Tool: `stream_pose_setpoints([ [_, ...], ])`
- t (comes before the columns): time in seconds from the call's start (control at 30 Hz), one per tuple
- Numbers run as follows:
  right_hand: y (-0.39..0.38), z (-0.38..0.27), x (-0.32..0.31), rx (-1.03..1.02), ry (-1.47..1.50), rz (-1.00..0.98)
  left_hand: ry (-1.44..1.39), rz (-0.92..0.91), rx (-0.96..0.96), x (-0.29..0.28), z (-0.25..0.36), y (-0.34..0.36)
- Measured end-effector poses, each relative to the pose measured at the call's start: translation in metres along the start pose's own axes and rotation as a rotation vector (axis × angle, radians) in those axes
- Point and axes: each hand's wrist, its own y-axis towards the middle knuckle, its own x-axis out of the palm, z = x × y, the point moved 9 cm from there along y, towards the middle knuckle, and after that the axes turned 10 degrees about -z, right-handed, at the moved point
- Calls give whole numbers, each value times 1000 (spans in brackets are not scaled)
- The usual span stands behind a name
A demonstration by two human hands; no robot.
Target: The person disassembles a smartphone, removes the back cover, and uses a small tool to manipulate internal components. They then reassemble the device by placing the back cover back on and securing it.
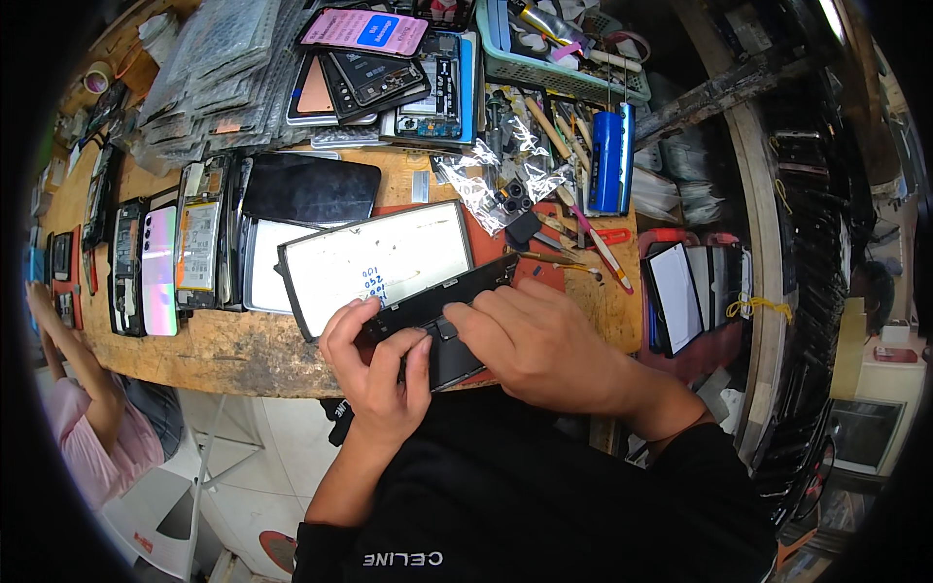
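Observation:
A black phone frame (457,361), opened up with its inside showing, is tilted between my hands at the table's front edge. My left hand (381,377) grips its left end, thumb and fingers bent around the edge. Across the frame's right part lies my right hand (530,340), fingers curled, with the fingertips pressed near a small dark rectangular part (447,330). Whether they pinch that part is hidden. Just beyond the frame rests a white panel (389,257) with a dark rim and blue handwriting, on a red mat (486,233).
Opened phones (199,243) stand at the left, beside a black screen (311,188). Stacked phones (364,39) and bubble-wrap sleeves (209,68) are at the back. Tweezers (607,257), a blue cylinder (607,160) and a green basket (496,63) lie right. Another person (107,413) sits far left.

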Motion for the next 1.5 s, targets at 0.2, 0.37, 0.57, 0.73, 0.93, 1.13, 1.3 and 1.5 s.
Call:
stream_pose_setpoints([
  [0.2,-6,3,-11,16,172,102,-77,11,-45,-2,-4,-1],
  [0.37,-24,14,-42,82,501,381,-200,15,-127,1,-12,-6],
  [0.57,-21,18,-34,109,548,371,-224,25,-120,0,-11,-3],
  [0.73,-18,15,-28,101,551,355,-227,30,-116,-2,-10,-4],
  [0.93,-19,13,-30,86,543,374,-185,32,-97,-4,-9,-4],
  [1.13,-18,11,-32,59,518,374,-147,-29,-46,-5,-4,-2],
  [1.3,-17,9,-32,47,518,368,-187,19,-63,-6,-6,-3],
  [1.5,-17,8,-31,48,525,358,-180,17,-63,-5,-7,-3],
])
